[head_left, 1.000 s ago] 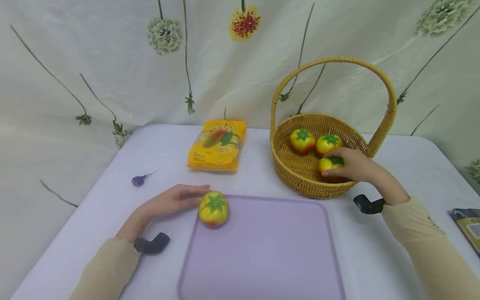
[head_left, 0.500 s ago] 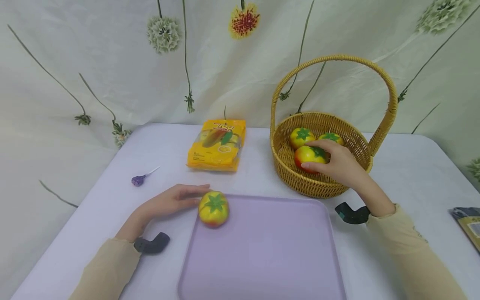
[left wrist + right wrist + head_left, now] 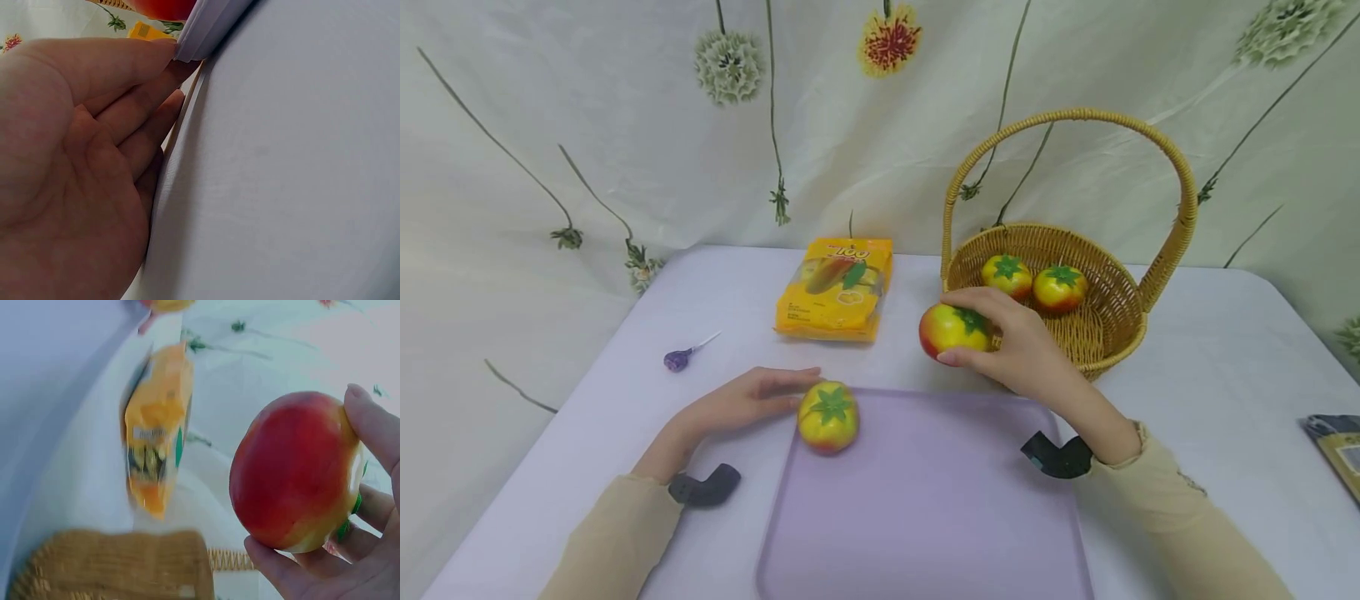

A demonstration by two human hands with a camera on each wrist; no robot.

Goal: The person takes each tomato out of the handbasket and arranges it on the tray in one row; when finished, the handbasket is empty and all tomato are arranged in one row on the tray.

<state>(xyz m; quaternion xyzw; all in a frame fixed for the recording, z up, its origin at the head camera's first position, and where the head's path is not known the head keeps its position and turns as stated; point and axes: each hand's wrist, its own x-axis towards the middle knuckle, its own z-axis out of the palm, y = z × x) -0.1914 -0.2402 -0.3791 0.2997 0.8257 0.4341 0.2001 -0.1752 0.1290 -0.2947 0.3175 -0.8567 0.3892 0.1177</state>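
Observation:
My right hand (image 3: pixel 1018 346) grips a yellow-and-red persimmon (image 3: pixel 951 332) with a green leafy cap, lifted off at the front left of the wicker basket (image 3: pixel 1101 358). Seen from the right wrist, the red underside of this persimmon (image 3: pixel 290 472) lies between thumb and fingers. Inside the basket lie another persimmon (image 3: pixel 1006 275) and one beside it (image 3: pixel 1060 288). At the far left corner of the lavender tray (image 3: pixel 925 492) sits a further persimmon (image 3: pixel 827 418). Relaxed fingers of my left hand (image 3: pixel 741 408) touch that corner; the left wrist view shows the thumb against the tray's rim (image 3: pixel 209 28).
A yellow mango-print packet (image 3: pixel 835 292) lies behind the tray. Left of it is a purple lollipop (image 3: pixel 679 360). The basket's tall handle (image 3: pixel 1075 118) arches over its opening. A dark-and-tan packet (image 3: pixel 1337 454) lies at the right edge, and a floral cloth (image 3: pixel 625 108) hangs behind.
My right hand has taken one persimmon out of the basket and moved left and toward the tray with it. The left hand and the persimmon on the tray have stayed put.

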